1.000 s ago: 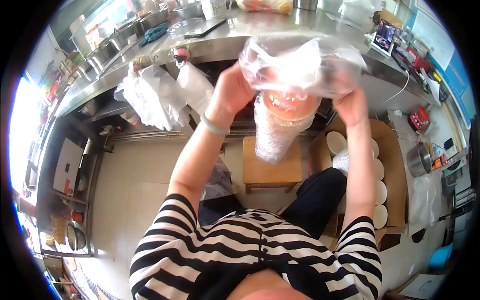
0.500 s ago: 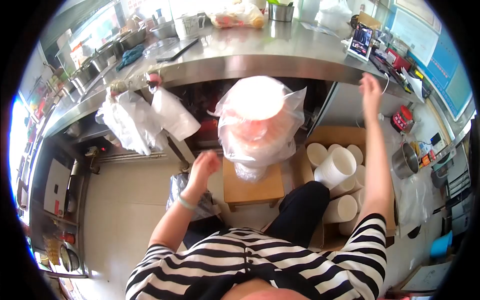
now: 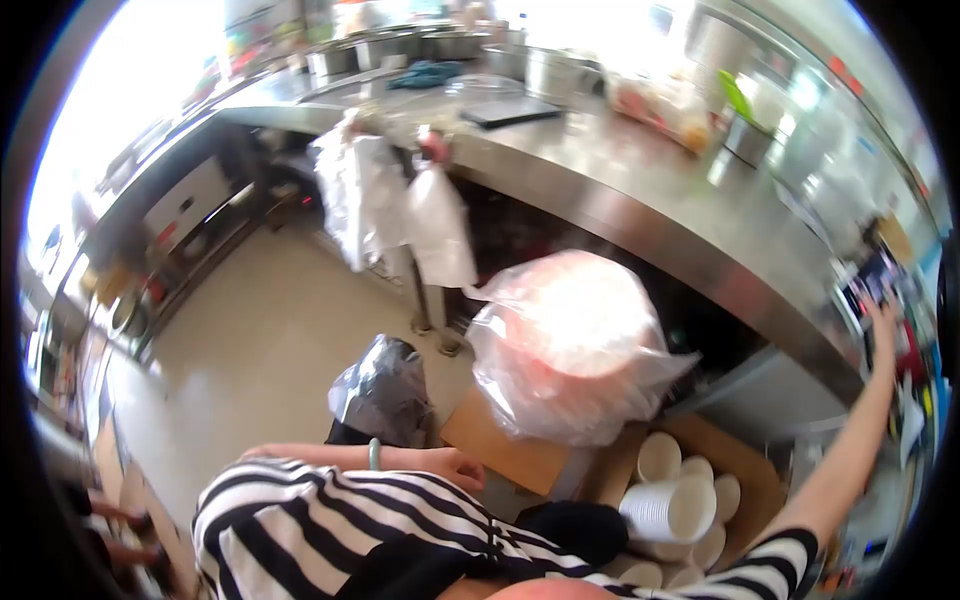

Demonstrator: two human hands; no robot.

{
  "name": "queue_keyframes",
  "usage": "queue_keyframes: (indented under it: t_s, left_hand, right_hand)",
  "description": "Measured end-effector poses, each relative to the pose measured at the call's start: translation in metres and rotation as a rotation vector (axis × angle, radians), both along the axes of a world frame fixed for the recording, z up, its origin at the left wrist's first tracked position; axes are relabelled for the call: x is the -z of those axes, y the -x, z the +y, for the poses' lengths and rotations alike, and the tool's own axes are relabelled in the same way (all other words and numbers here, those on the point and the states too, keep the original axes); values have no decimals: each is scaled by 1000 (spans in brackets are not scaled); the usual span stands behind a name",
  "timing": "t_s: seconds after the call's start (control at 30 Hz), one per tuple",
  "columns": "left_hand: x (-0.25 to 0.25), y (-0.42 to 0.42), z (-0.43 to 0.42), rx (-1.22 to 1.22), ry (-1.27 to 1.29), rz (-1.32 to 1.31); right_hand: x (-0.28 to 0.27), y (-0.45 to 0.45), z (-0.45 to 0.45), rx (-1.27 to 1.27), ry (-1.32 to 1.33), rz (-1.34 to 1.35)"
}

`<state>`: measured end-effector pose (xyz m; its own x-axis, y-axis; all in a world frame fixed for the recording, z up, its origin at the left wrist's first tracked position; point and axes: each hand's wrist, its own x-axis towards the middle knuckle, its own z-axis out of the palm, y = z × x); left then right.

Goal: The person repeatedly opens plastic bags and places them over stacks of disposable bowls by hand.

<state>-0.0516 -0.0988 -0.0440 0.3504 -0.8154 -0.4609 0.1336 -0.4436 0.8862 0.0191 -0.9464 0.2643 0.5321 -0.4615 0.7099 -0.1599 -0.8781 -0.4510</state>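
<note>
A plastic-wrapped stack with a pale round top and pinkish sides [image 3: 580, 330] stands over the wooden stool [image 3: 505, 440], a clear bag loosely around it. My left hand [image 3: 455, 466] rests near my body, just left of the stool, its fingers curled; whether anything is inside them is too small to tell. My right hand [image 3: 880, 308] reaches far out to the right and is at the phone [image 3: 872, 280] on the counter, fingers extended over its lower part.
A cardboard box [image 3: 755, 470] of white paper cups [image 3: 680, 508] sits right of the stool. A steel counter [image 3: 640, 190] curves across the front. White bags [image 3: 375, 200] hang from its edge. A dark bag [image 3: 385, 390] stands on the floor. Another person's feet [image 3: 140, 522] show at lower left.
Both hands have left the bag around the stack. The right hand has gone out to the phone, and the left has come down near my body. The view has turned.
</note>
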Motion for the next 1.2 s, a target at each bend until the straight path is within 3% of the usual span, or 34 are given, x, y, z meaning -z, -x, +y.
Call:
queue_keyframes:
  t_s: [0.03, 0.2, 0.47, 0.53, 0.57, 0.6, 0.63, 0.7, 0.73, 0.77, 0.8, 0.87, 0.9, 0.93, 0.97, 1.07, 1.13, 1.2]
  left_hand:
    - [17, -1, -1, -32, 85, 27]
    - [13, -6, -15, -100, 51, -9]
    - [7, 2, -16, -42, 34, 20]
    - [-13, 1, -14, 27, 106, 11]
    - [-26, 1, -13, 93, 174, 12]
    - [-42, -1, -13, 158, 209, 39]
    - [-63, -3, -11, 225, 344, -17]
    - [-113, -7, -7, 364, 538, -29]
    - [-140, -12, -2, 434, 594, 16]
    - [-164, -17, 5, 436, 600, 12]
    - [-188, -22, 14, 506, 766, -83]
    - [-236, -34, 32, 587, 1094, -256]
    - [-258, -38, 43, 589, 1262, -336]
    - [-274, -36, 55, 501, 1448, -342]
    - [-283, -33, 58, 444, 1672, -279]
    - [-295, -22, 78, 421, 1759, -223]
    - [-293, -14, 89, 460, 1730, -211]
    - [-287, -6, 94, 495, 1707, -191]
  right_hand:
    - [-1, -5, -3, -37, -56, 7]
    - [-5, -12, -9, -101, -252, -13]
    - [-27, 19, 15, -29, -321, -224]
    - [-39, 32, 51, 166, -234, -253]
    - [-44, 43, 74, 428, -152, -131]
    - [-35, 47, 89, 681, 291, 0]
    - [-26, 53, 118, 718, 339, -40]
    - [-14, 78, 228, -40, -115, -473]
    - [11, 90, 235, -37, -110, -470]
    - [51, 115, 238, -167, -246, -254]
    - [74, 127, 248, -293, -381, -33]
    - [110, 164, 378, -217, -231, 198]
    - [145, 186, 392, -147, -54, 358]
    - [147, 207, 438, -94, 137, 539]
    - [164, 221, 454, -102, 139, 546]
    - [266, 273, 479, 122, 156, 739]
    - [284, 277, 497, 183, 158, 815]
    - [288, 277, 503, 206, 203, 690]
